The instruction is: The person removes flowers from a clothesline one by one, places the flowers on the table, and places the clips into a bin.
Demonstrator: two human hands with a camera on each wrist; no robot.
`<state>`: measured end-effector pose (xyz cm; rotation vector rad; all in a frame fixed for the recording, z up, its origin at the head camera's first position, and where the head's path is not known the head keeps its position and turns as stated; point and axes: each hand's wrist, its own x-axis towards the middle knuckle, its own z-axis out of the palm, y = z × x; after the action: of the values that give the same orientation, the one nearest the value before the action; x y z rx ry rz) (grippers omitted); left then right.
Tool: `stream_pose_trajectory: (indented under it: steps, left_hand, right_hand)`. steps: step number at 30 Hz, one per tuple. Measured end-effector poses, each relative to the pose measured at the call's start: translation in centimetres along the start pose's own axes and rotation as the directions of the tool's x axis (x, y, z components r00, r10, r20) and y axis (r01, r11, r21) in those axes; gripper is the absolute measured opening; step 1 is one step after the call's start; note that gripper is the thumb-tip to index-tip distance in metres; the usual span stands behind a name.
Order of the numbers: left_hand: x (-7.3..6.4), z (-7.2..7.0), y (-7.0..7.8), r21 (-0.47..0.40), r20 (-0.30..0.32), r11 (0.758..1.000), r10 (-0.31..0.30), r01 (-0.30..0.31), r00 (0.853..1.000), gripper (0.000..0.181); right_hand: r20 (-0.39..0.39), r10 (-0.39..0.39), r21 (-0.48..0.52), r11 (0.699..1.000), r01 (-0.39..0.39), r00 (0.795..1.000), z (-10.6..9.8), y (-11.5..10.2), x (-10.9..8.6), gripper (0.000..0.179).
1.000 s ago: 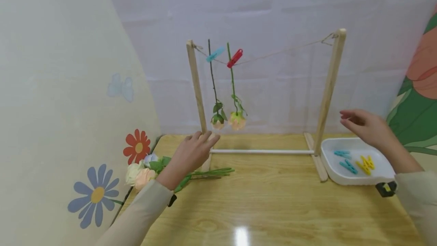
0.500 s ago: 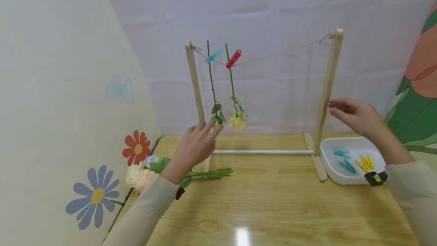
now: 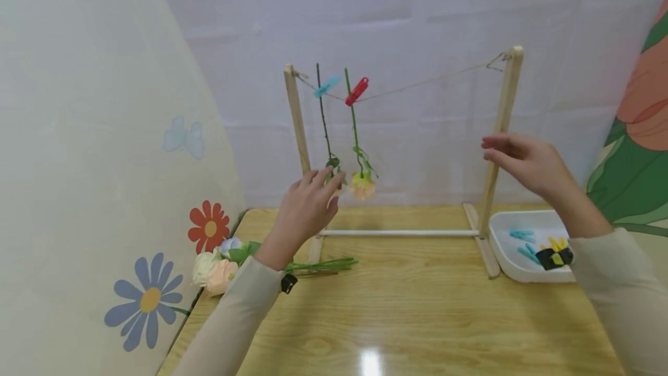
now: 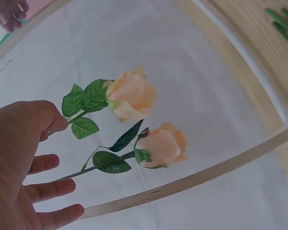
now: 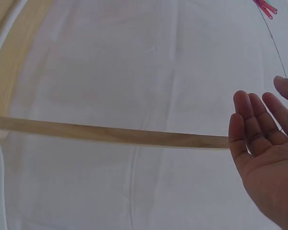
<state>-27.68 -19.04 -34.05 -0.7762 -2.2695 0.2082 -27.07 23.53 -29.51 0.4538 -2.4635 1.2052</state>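
Two peach roses hang upside down from a twine line (image 3: 433, 79). A blue clothespin (image 3: 327, 85) grips the left stem, and a red clothespin (image 3: 357, 91) the right one. My left hand (image 3: 305, 208) is held in front of the left rose (image 4: 161, 146), fingers spread and holding nothing; in the head view it partly covers that bloom. Just right of it hangs the other rose (image 3: 362, 186). At the right post of the wooden frame (image 3: 503, 97), my right hand (image 3: 527, 164) is raised with loosely bent fingers and nothing in them.
A white tray (image 3: 514, 271) with blue clothespins (image 3: 522, 234) and yellow ones (image 3: 557, 243) stands at right, partly behind the right wrist. Several artificial flowers (image 3: 221, 274) lie at the table's left, green stems (image 3: 334, 263) pointing right. A white rod (image 3: 402, 232) joins the frame's feet.
My left hand has risen slightly toward the left rose. My right hand has moved up and left, from above the tray to the right post. The hanging roses stay in place.
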Motion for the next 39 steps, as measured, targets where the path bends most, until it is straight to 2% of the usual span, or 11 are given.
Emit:
stream_pose_trajectory:
  steps: [5,11,17,21,27,30,34,39]
  left_hand:
    - [0.8,-0.1,0.0,-0.062,-0.045,0.997,-0.054,0.051,0.998,0.054]
    - [1.5,-0.3,0.3,-0.124,-0.050,0.985,-0.123,0.116,0.991,0.052]
    - [2.4,-0.6,0.4,-0.200,-0.100,0.965,-0.195,0.172,0.976,0.049]
    - [3.3,-0.8,0.6,-0.246,-0.108,0.948,-0.235,0.203,0.966,0.050]
    - [4.9,-0.7,0.8,-0.364,-0.092,0.895,-0.309,0.256,0.947,0.053]
    - [5.6,-0.5,0.8,-0.420,-0.091,0.867,-0.333,0.267,0.939,0.054]
    - [6.4,-0.2,0.7,-0.493,-0.098,0.826,-0.365,0.274,0.926,0.054]
    - [7.2,0.0,0.7,-0.588,-0.087,0.754,-0.418,0.292,0.904,0.054]
  right_hand:
    - [-0.030,-0.029,0.053,0.998,0.031,0.999,0.5,-1.0,0.7,0.036]
    - [-0.036,-0.051,0.067,0.996,0.054,0.998,1.2,-2.5,1.4,0.038]
    - [-0.060,-0.068,0.153,0.985,0.076,0.996,2.0,-3.7,2.3,0.037]
    - [-0.098,-0.058,0.176,0.982,0.074,0.994,2.6,-4.5,3.0,0.039]
    - [-0.113,-0.065,0.197,0.977,0.086,0.991,3.3,-5.7,4.1,0.039]
    - [-0.115,-0.079,0.239,0.965,0.105,0.990,3.5,-6.3,4.8,0.038]
    - [-0.118,-0.097,0.324,0.937,0.131,0.988,3.9,-7.0,5.7,0.035]
    - [-0.115,-0.105,0.425,0.894,0.145,0.988,4.4,-8.1,6.7,0.032]
